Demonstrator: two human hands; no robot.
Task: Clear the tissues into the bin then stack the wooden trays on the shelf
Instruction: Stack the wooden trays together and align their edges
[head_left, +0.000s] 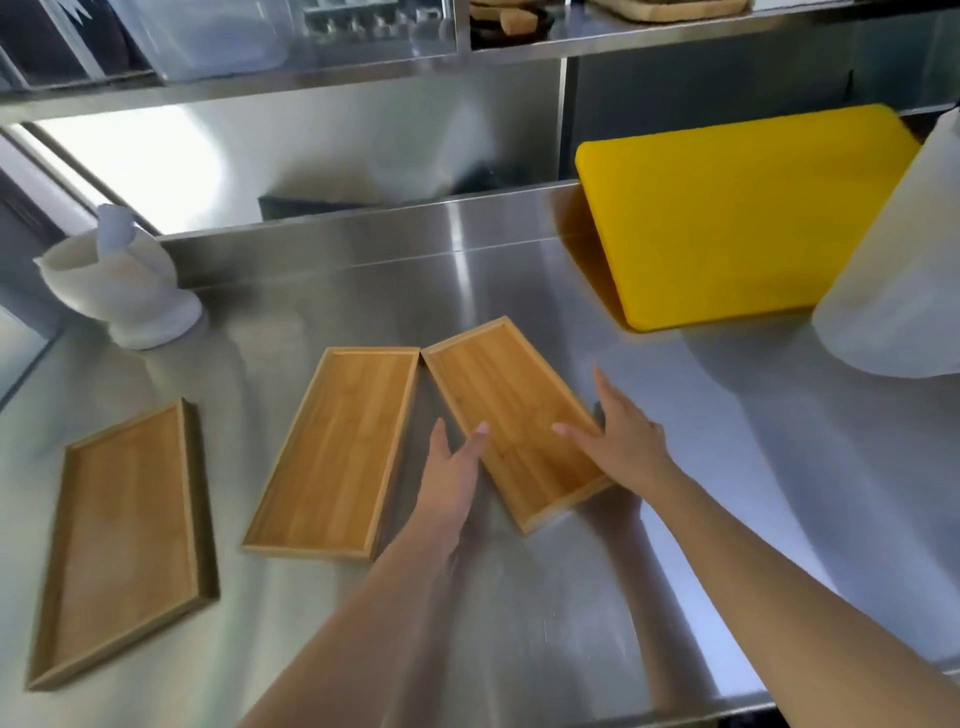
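Three shallow wooden trays lie on a steel counter (519, 270). The right tray (511, 395) is angled, and both hands grip its long sides near its front end. My left hand (452, 470) holds its left edge with the thumb over the rim. My right hand (621, 436) holds its right edge, thumb resting inside. The middle tray (337, 452) touches the right tray's far corner. The left tray (122, 535) lies apart near the counter's left edge. No tissues or bin are in view.
A white mortar with pestle (119, 280) stands at the back left. A yellow cutting board (737, 218) leans at the back right, beside a large white container (904, 270). A steel shelf (311, 83) with containers runs overhead.
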